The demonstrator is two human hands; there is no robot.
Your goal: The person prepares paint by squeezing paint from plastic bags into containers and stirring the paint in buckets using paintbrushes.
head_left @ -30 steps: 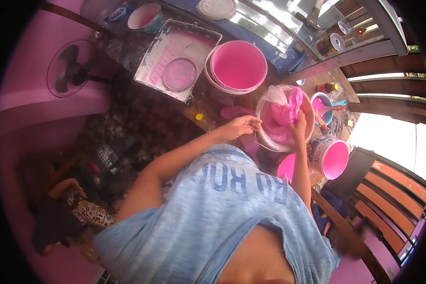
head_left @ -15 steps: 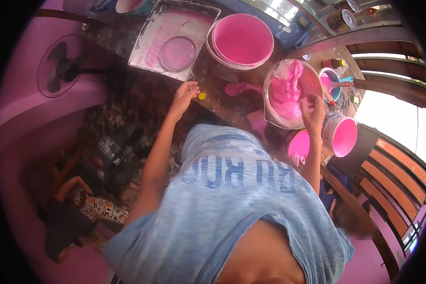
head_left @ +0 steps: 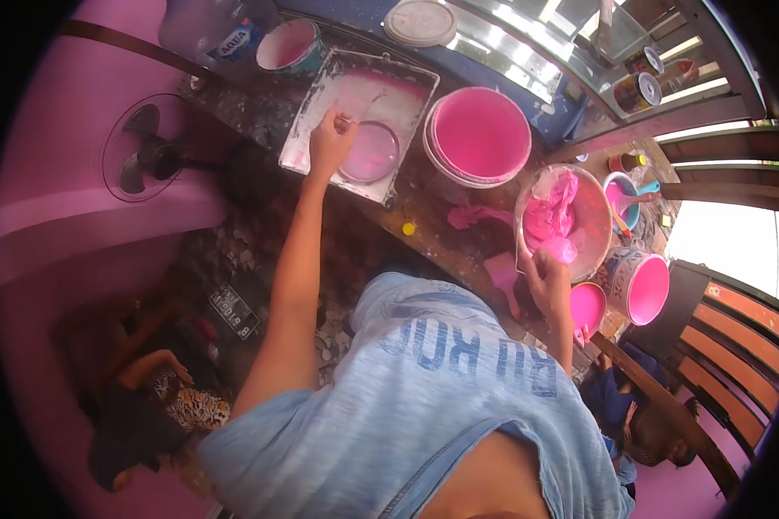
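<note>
My left hand [head_left: 327, 145] is over the white, pink-stained paint tray [head_left: 299, 130], its fingers drawn together beside a round lid [head_left: 372, 154]. Something thin and pale shows near the fingertips, but I cannot make it out. My right hand [head_left: 545, 281] is at the near rim of a bucket [head_left: 595, 203], fingers closed on the edge of a crumpled pink plastic bag [head_left: 556, 212] inside it. Left of that bucket stands a larger one [head_left: 480, 134] with a pink inside. A pink-coated brush or scraper [head_left: 502, 275] lies near my right hand.
Pink paint containers [head_left: 647, 290] [head_left: 587, 307] stand right of my right hand. Beyond them is a small tub [head_left: 619, 195] with brushes. A yellow cap [head_left: 408, 229] lies near the table edge. A fan [head_left: 151, 156] is at left. Other people sit lower left and lower right.
My left hand has moved from the table edge onto the tray, its fingers now together. My right hand has come from inside the bucket to its near rim. The view has shifted.
</note>
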